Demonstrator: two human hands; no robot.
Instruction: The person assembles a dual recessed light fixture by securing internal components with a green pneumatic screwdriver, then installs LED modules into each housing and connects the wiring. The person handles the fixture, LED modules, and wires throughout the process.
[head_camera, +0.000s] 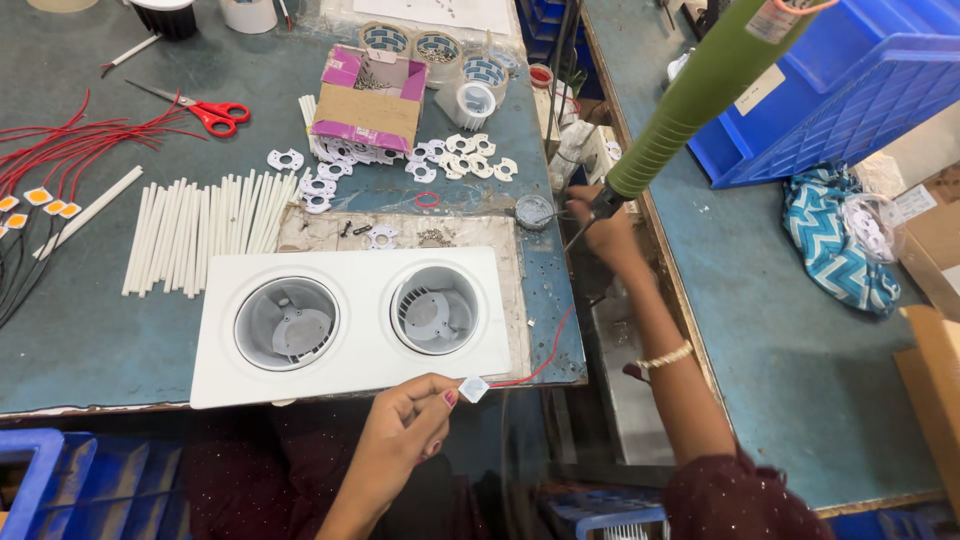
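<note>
Worn teal workbench (90, 330) fills most of the frame, and it's pretty cluttered. Dead centre sits one white rectangular metal housing (352, 322) with two round recessed cups, one left, one right, each with grey fins inside.

Left hand (405, 425), bottom centre, pinches a small square white LED chip (474, 388) between thumb and fingertips, just off the housing's lower right corner. One thin red wire (545, 358) runs from the chip up along the bench's right edge.

Right hand (605, 232), right of centre, is wrapped around the tip end of a green ribbed powered screwdriver (690, 95) that slants in from the upper right. Its bit points down toward one small round tin of screws (534, 211). The grip looks closed, though the fingers are partly hidden.

Counting the rest:
- one pair of red-handled scissors (205, 110), upper left
- one bundle of white plastic tubes (205, 232) laid side by side, too many to count
- one open purple and brown cardboard box (368, 97), top centre
- three rolls of tape (438, 48) behind it, as far as I can see
- a scatter of flat white ring-shaped plastic pieces (455, 157), can't count those either
- a bunch of red wires with yellow chips (45, 165) at the left edge
- one blue plastic crate (850, 95), upper right
- one blue and white zigzag cloth (835, 245), at right
</note>
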